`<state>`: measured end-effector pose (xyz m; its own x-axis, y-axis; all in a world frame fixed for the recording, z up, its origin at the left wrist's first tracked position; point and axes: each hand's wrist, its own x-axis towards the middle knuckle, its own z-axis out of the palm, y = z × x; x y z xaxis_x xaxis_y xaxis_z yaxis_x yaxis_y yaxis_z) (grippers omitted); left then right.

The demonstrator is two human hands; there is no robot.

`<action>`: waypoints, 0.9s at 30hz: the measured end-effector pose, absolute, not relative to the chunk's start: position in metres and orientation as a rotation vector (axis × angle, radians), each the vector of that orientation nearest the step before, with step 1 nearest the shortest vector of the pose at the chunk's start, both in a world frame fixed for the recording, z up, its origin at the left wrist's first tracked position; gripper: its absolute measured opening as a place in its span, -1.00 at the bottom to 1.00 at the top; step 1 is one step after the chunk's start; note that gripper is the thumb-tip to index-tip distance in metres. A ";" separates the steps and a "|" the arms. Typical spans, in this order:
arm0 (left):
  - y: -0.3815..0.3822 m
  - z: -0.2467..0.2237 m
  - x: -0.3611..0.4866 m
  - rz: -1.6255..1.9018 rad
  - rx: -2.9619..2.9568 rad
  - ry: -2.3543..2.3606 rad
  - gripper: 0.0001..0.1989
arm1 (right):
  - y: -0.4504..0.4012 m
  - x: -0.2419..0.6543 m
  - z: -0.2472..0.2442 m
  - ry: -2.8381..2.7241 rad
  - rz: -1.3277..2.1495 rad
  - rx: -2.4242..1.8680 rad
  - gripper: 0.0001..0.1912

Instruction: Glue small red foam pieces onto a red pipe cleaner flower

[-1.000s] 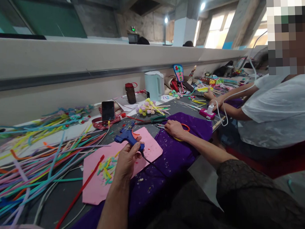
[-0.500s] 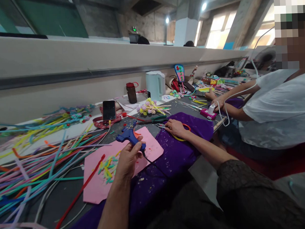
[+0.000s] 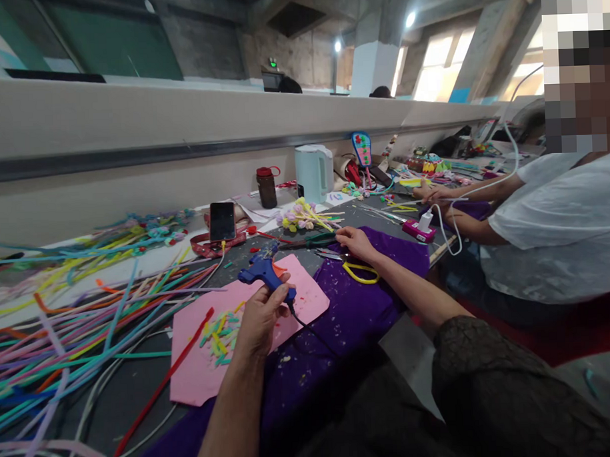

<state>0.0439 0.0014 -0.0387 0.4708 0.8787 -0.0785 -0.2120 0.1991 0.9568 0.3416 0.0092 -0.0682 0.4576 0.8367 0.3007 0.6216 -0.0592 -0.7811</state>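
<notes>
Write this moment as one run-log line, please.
left hand: holds blue glue gun above pink sheet | right hand: at pliers, contact unclear | scissors: near right hand | cut pieces: on pink sheet

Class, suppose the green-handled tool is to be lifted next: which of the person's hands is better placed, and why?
Probably the right hand: it is right by the handle end of the green-handled tool, while the left hand holds the blue glue gun.

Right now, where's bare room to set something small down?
The right end of the purple cloth, between the right hand and the pink power strip, looks bare. The right end of the pink mat, beside the glue gun, has only small scraps. Crowded: the mat's left with cut pieces, the far left with colored sticks, and around scissors and pliers.
</notes>
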 end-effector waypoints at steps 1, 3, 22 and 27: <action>0.001 -0.039 0.044 0.870 1.110 0.746 -0.61 | 0.011 0.343 -0.068 -1.199 0.317 -1.737 -0.71; 0.001 -0.039 0.044 0.869 1.110 0.744 -0.61 | 0.013 0.346 -0.067 -1.102 0.368 -1.684 -0.70; -0.001 -0.030 0.043 0.858 0.803 0.677 -0.63 | -0.001 0.419 -0.060 -0.438 0.547 -1.540 -0.71; -0.003 -0.028 0.044 0.855 0.872 0.696 -0.58 | -0.001 0.426 -0.058 -0.394 0.575 -1.589 -0.67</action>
